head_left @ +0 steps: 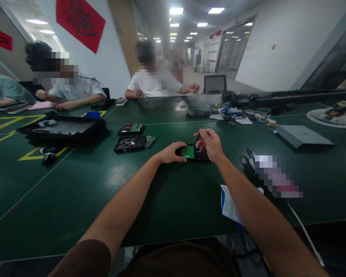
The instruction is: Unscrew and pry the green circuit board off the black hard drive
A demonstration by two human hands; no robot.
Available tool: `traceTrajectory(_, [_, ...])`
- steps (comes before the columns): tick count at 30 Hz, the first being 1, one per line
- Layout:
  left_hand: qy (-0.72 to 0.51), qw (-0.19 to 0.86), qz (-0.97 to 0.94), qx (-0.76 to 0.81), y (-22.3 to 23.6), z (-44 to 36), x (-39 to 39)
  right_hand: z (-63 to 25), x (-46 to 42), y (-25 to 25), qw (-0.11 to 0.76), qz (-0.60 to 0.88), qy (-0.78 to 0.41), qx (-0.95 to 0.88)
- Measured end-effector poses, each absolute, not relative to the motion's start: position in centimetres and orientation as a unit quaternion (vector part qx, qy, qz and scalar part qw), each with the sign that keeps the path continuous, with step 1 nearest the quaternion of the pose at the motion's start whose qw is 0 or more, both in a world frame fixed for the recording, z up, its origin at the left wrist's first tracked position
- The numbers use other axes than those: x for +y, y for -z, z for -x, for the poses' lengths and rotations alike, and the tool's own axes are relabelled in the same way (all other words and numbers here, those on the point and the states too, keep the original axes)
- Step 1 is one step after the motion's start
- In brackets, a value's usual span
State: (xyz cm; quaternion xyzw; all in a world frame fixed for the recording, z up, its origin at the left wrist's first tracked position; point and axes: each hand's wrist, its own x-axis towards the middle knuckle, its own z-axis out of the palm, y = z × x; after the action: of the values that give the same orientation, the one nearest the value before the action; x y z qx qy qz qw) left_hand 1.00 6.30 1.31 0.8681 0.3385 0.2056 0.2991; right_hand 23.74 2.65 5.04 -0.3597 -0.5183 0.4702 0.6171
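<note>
Across most of the frame we see a dark green worktable (75, 207), with a black tray (85, 132) lying at the middle left and a grey metal enclosure (302, 135) at the middle right. Near the centre, our two bare hands meet over an opened-looking hard drive (202, 154), which lies flat on the tabletop. Our left hand (171, 152) grips its left end, thumb along the near edge and fingers over the far one. Our right hand (210, 144) is bent above the right end, fingertips drawn together around a slim tool (199, 137), apparently a screwdriver, though most of it is hidden. Left of centre, a pair of similar drives (129, 144) rests one beyond the other, a small loose circuit board (150, 141) just beside the nearer one. Smallest of all, a green circuit board (188, 152) shows between our hands on the held drive. We judge that careful work here calls for firm left-hand pressure on the casing's edges, the thumb clear of the board, and light, upright control of the tool, lest its tip slip across the electronics.
</note>
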Motion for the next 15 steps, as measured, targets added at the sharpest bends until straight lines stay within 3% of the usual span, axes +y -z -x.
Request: traceTrajectory(15, [-0.212,0.304,-0.869,0.329,-0.98,-0.93,6.49,-23.92,2.75,-4.93,0.609,0.381,-0.451,-0.530])
